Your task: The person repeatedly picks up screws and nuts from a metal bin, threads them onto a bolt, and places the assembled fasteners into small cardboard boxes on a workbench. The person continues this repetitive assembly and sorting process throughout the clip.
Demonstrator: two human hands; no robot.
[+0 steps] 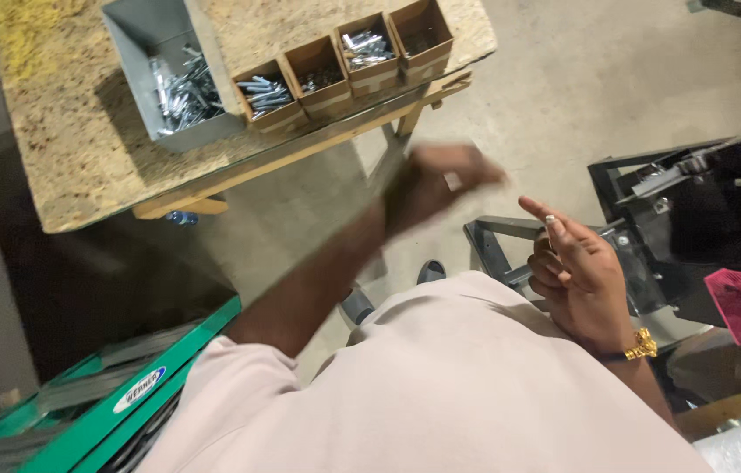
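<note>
Risk of a drop: blurred left hand (pixel 441 186) at 12 o'clock clamps a grey metal strip (pixel 385 171), right hand (pixel 574 267) apart, open, empty; swing could hit cardboard bins (pixel 344 61) at 11.

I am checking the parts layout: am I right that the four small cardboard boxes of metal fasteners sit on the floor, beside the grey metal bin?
Not quite. The head view shows the four cardboard boxes in a row on the particle-board table, not on the floor. They do sit beside the grey metal bin, which also holds metal fasteners.
</note>
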